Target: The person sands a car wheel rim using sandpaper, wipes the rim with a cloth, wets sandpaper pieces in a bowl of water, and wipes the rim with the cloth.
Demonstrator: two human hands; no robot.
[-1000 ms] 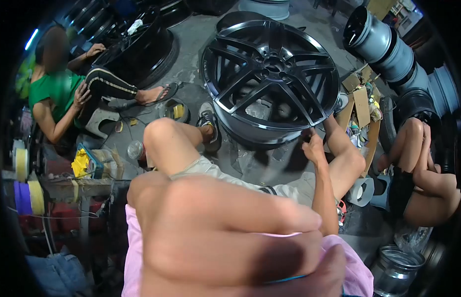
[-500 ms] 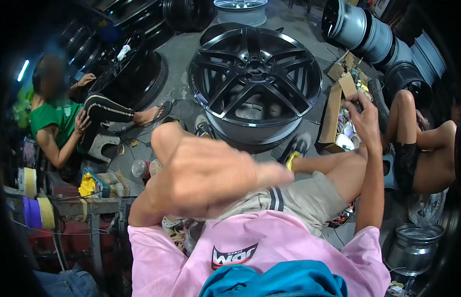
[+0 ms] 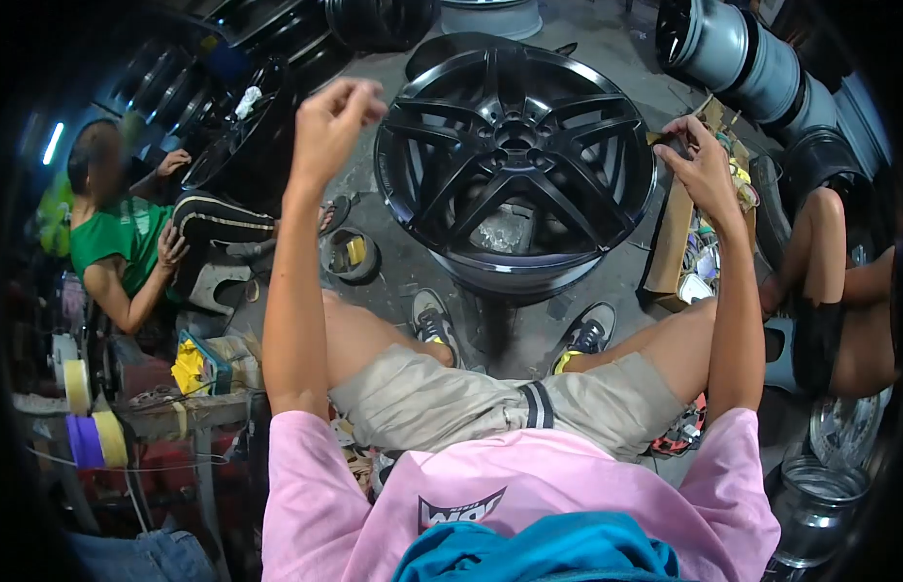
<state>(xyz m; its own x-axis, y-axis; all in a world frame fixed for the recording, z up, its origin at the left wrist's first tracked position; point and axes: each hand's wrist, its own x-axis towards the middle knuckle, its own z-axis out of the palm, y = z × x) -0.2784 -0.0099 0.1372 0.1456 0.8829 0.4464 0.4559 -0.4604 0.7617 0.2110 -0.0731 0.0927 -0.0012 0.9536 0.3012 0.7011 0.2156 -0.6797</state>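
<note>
A glossy black multi-spoke alloy wheel rim (image 3: 517,184) lies face up in front of me, between my feet and the back of the workshop. My left hand (image 3: 337,126) is raised off the rim's left edge, its fingers curled in. Whether anything is inside those fingers is hidden. On the other side, my right hand (image 3: 702,173) is at the rim's right edge, thumb and fingers pinched on a small thin dark-brown piece (image 3: 657,139). Its material is too small to tell.
An open cardboard box (image 3: 671,242) of odds and ends stands on the right, near stacked silver rims (image 3: 728,63). A person in a green shirt (image 3: 122,233) sits at left beside a dark rim; another person's bent leg (image 3: 822,242) is at right. A round container (image 3: 351,256) sits on the floor.
My left hand has swung from close in front of the camera out to the rim's left side. My right hand has moved up and inward to the rim's right edge.
</note>
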